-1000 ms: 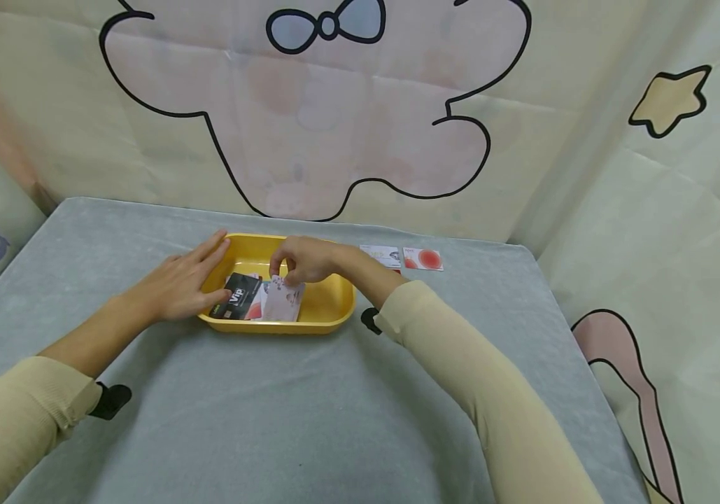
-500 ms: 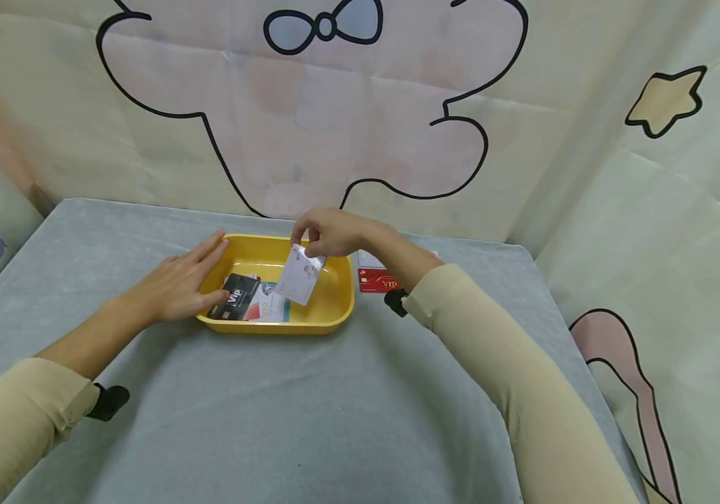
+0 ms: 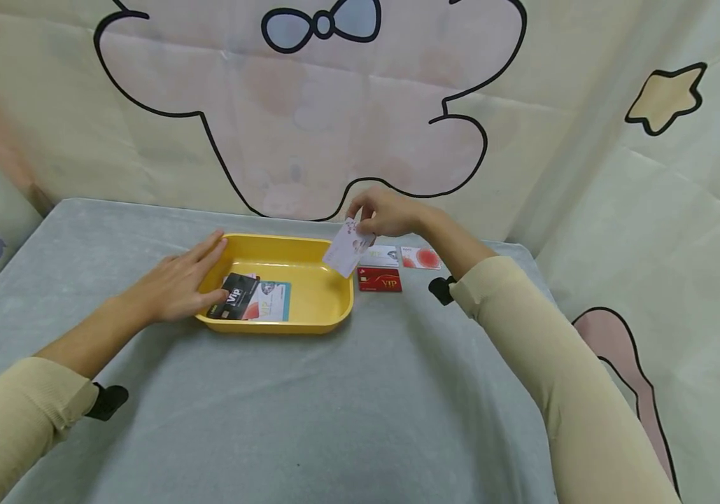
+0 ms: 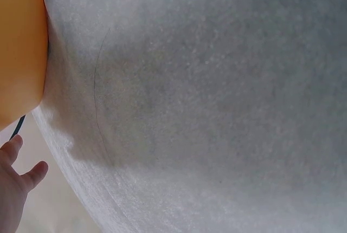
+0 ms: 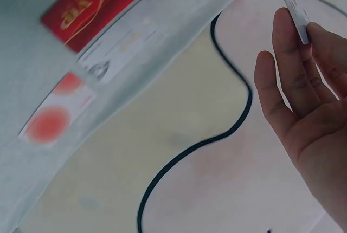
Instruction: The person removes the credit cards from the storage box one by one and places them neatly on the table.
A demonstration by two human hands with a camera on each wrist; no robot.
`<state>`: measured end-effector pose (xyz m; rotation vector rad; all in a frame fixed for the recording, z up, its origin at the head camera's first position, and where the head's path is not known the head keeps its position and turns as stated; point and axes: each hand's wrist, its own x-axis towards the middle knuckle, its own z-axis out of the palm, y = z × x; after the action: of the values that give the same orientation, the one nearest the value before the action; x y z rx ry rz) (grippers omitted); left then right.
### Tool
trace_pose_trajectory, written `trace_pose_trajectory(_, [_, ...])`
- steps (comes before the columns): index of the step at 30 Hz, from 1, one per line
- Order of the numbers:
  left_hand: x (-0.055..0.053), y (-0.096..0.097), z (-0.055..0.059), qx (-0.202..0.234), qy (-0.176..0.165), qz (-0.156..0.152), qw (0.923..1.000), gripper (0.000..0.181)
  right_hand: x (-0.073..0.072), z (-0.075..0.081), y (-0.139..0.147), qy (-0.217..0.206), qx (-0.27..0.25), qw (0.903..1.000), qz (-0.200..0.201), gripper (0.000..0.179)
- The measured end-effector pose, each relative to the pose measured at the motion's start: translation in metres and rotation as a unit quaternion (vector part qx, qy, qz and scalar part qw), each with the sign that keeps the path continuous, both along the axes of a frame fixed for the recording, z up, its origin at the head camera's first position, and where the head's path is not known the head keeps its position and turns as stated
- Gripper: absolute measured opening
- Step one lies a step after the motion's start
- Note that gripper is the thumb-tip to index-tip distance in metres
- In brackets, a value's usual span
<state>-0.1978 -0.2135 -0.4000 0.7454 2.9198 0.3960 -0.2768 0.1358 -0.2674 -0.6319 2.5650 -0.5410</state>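
My right hand [image 3: 391, 212] pinches a pale patterned card [image 3: 346, 250] between thumb and fingers, raised over the right end of a yellow tray [image 3: 318, 325]. The right wrist view shows that card [image 5: 291, 8] nearly edge-on. My left hand [image 3: 180, 285] rests on the tray's left rim, fingers extended and thumb reaching over the inside. Near that thumb, inside the tray, lie a black VIP card [image 3: 241, 292] and a white card with a teal edge [image 3: 276, 308], overlapping other cards partly hidden beneath.
Right of the tray, on the grey cloth [image 3: 259, 413], lie a red VIP card [image 3: 380, 281], a white card [image 3: 385, 256] behind it and a white card with a red circle [image 3: 421, 258]. A printed curtain [image 3: 309, 140] hangs behind the table.
My right hand has lifted the pale card out of the tray and carried it up and to the right. The teal-edged card beneath has come into view. My left hand stays in place.
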Motion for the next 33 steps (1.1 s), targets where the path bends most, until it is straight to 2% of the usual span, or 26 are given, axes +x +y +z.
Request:
trace_pose_trajectory(6, [0.0,0.0,-0.001,-0.001,-0.001,0.002,1.0,0.09,-0.004,0.003,0.024,0.009,0.023,0.9995,-0.017,0.029])
trace_pose_trajectory(12, [-0.001,-0.001,-0.002,-0.003,-0.003,0.001,1.0,0.09,-0.005,0.0,0.047,0.011,0.043,0.9989,-0.017,0.034])
trace_pose_trajectory(22, [-0.001,-0.001,-0.002,0.002,0.002,0.0,1.0,0.09,-0.008,-0.017,0.087,-0.003,0.048,0.9978,-0.044,0.028])
trace_pose_trajectory(33, [-0.001,-0.001,-0.002,0.006,0.007,0.001,1.0,0.09,-0.005,-0.036,0.119,-0.073,0.026,0.9933,-0.086,0.025])
